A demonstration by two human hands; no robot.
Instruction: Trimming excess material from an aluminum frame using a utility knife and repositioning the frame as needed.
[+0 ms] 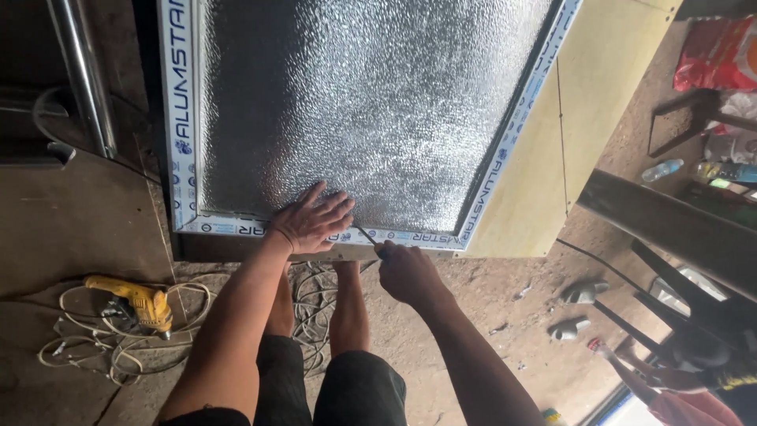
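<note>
The left hand (310, 222) is lying flat, fingers spread and grasping nothing, on the lower frame of the aluminium-framed textured glass panel (363, 102) — which is resting on a plywood counter (568, 142). The right hand (406, 272) is clenching its grip around a screwdriver (367, 237), tip touching the frame's bottom edge. A yellow drill (138, 301) is lying on the floor beside tangled cable.

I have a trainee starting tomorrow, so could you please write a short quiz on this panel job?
1. True or false: the left hand lies flat on the glass panel.
2. Which hand grips the screwdriver?
3. The yellow drill lies: A on the panel, B on the floor among cables, C in a hand.

Key: 1 true; 2 the right hand; 3 B.
</note>
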